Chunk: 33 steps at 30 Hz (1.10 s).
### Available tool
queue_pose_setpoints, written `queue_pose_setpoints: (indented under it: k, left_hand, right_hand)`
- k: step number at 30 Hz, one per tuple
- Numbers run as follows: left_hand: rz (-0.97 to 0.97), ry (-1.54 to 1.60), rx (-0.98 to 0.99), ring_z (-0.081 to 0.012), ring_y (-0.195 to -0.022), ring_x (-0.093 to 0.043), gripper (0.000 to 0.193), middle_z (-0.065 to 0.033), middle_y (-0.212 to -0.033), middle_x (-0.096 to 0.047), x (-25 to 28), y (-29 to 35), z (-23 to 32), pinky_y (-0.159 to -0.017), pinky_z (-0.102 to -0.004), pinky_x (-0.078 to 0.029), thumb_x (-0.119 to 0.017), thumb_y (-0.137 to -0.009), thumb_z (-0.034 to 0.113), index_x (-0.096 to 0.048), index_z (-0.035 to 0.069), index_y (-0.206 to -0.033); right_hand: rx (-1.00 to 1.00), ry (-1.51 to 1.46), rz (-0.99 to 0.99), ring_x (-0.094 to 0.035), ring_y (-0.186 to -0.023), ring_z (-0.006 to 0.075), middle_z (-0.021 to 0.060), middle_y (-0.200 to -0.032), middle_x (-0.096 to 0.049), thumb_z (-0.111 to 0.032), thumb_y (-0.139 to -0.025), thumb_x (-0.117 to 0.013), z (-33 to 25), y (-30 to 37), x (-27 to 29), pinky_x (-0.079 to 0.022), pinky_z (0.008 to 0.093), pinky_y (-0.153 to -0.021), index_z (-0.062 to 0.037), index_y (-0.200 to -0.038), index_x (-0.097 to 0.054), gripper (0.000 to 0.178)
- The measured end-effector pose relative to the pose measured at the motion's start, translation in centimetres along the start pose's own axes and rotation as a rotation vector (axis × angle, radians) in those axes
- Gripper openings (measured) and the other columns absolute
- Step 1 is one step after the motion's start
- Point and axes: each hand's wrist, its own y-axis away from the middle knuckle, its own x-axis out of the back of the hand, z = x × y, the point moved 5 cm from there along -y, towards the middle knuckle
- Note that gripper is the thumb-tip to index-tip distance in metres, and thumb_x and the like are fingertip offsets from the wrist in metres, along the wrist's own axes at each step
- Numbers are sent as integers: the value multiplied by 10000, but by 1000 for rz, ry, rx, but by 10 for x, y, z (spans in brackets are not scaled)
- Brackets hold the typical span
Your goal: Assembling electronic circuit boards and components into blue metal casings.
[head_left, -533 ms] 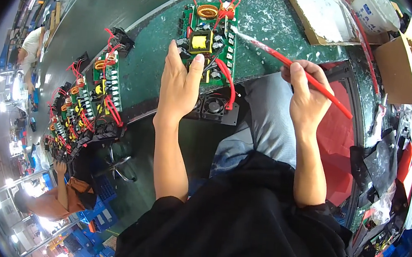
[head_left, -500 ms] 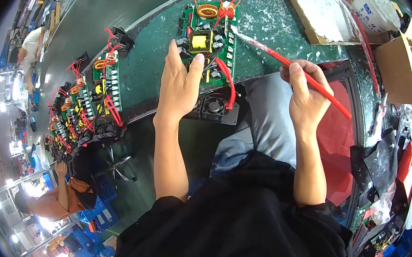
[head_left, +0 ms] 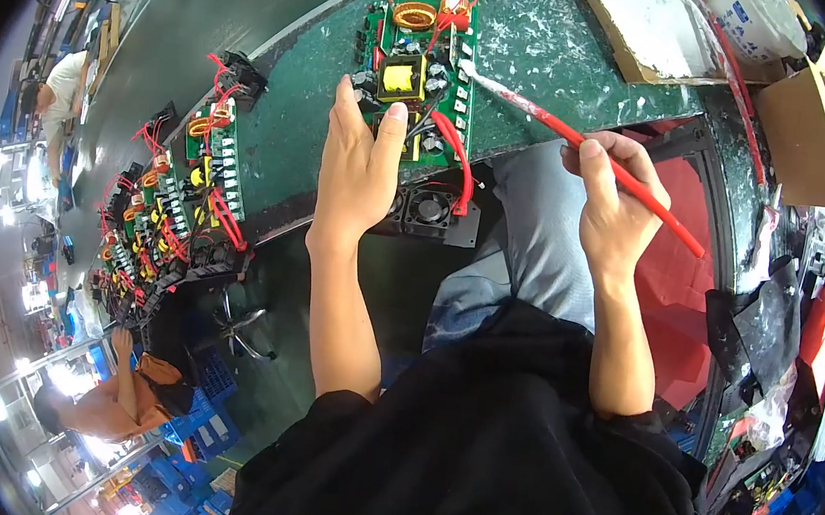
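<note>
A green circuit board (head_left: 413,137) lies on the bench in front of me, with a yellow transformer, a copper coil (head_left: 415,16) and red wires. Along its right edge runs a row of small white-topped components (head_left: 463,92). My left hand (head_left: 359,176) is at the board's near left side, its fingers stretched out and thumb apart; the board partly hides behind it. My right hand (head_left: 620,194) is closed round a red-handled brush (head_left: 548,119). White paste coats the brush's tip, which meets the upper part of the component row.
More wired boards (head_left: 205,170) stand lined up on the left. A fan unit (head_left: 427,211) sits below the bench edge. At the right are a paste-smeared cardboard tray (head_left: 648,26), a white bucket (head_left: 758,27) and a cardboard box (head_left: 797,137). A co-worker (head_left: 111,397) is at lower left.
The brush tip has shifted slightly nearer to me along the component row, my right hand moving a little with it. My left hand has stayed nearly in place.
</note>
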Motion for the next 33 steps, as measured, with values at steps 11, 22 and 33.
queue_pose_setpoints:
  k: [11,22,33]
  left_hand:
    - [-10,8,3,-456,-1241,-419,709,-336,-1324,-412,0,0,0,-1054,-451,-328,-425,-1002,419,-221,-122,-1414]
    - [27,-37,-11,-464,-1228,-432,711,-337,-1315,-417,2,3,2,-1047,-457,-341,-421,-1000,441,-241,-118,-1401]
    - [27,-30,-18,-463,-1191,-453,693,-331,-1275,-437,3,2,0,-1028,-461,-353,-419,-1000,440,-253,-105,-1394]
  right_hand:
    - [77,144,-103,-662,-762,158,110,-843,-680,-48,-919,-627,-6,-4,2,-544,274,-740,70,-962,-623,125]
    - [4,43,-37,-663,-745,153,104,-833,-674,-78,-929,-611,-7,-12,8,-550,276,-725,68,-955,-626,150]
    - [-92,-48,-27,-674,-715,164,113,-809,-675,-109,-940,-608,1,-8,7,-559,284,-700,45,-945,-621,155]
